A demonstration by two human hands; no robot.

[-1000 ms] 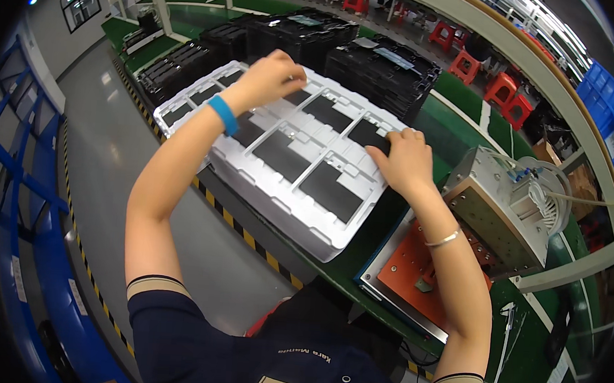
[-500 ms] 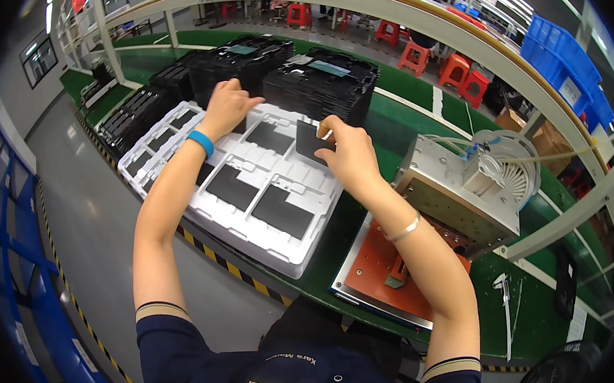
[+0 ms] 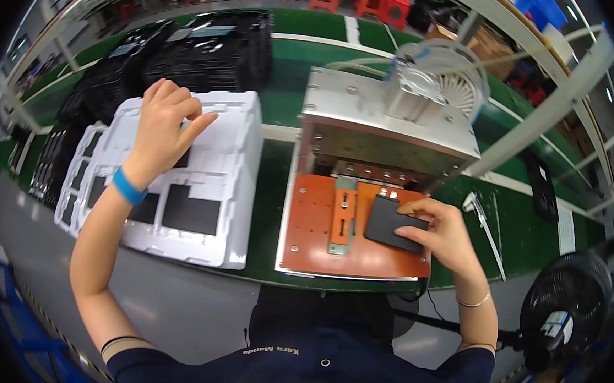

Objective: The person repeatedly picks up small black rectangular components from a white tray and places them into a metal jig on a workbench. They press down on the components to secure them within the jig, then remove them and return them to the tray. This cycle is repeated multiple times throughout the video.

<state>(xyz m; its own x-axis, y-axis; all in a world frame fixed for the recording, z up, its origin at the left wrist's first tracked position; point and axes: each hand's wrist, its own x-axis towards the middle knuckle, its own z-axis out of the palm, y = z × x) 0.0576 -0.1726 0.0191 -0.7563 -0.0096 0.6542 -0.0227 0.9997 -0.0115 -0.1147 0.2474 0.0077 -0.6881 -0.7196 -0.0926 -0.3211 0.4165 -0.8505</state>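
My right hand (image 3: pixel 436 232) pinches a thin dark rectangular plate (image 3: pixel 394 224) between thumb and fingers. The plate is over the orange base plate (image 3: pixel 310 252) of a metal bench press (image 3: pixel 390 119), right of a narrow orange-and-grey fixture block (image 3: pixel 343 215); whether it touches the base I cannot tell. On the left, my left hand (image 3: pixel 166 125) is above a white moulded tray (image 3: pixel 240 180), thumb stretched away from bent fingers, with nothing seen in it. Dark plates (image 3: pixel 192 209) lie in several tray pockets. The hand partly covers one of them.
Stacks of black trays (image 3: pixel 213 53) stand behind the white one on the green bench (image 3: pixel 279 182). Right of the press lie a caliper (image 3: pixel 485 236) and a black flat object (image 3: pixel 541 186). A black fan (image 3: pixel 570 302) is at the lower right; a frame post (image 3: pixel 533 111) slants behind.
My right hand has carried the dark plate from above the white tray to over the press base. The view has turned right. My left hand stays over the tray.
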